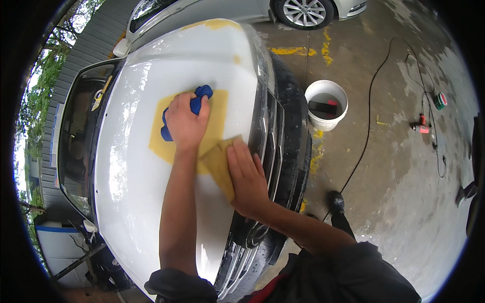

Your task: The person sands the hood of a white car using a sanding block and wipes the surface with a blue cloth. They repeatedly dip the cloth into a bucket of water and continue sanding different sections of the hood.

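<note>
Through the head camera I look down on a white hood (124, 197), its front edge to the right and its windshield edge to the left. My left hand (187, 121) is over a yellow patch (216, 118), which sits nearer the front edge than the windshield edge. That grip is clamped on a blue pad (166, 133), fingers curled over it and thumb toward the front edge; the pad shows past the hand on both sides, but I can't see what lies under the palm.

My right hand (247, 179) is closer to the hood's front edge, fingers straight over a mustard cloth (218, 164). The cloth is folded and overlaps the patch on the side toward the front edge. The thumb is hidden from me, so I cannot tell whether this grip pinches the cloth or only presses on it.

I see more yellow filler (220, 23) along the hood's far edge, by the far front corner.

Past the front edge comes the black bumper (292, 116), and just beside it on the floor a white bucket (326, 123) holds a black item (322, 107). Farther out, a black cable (371, 103) snakes over the floor, with a red tool (422, 128) and a green can (440, 101) well apart from the bucket. Beyond the hood's far edge stands a pale car (217, 17).
</note>
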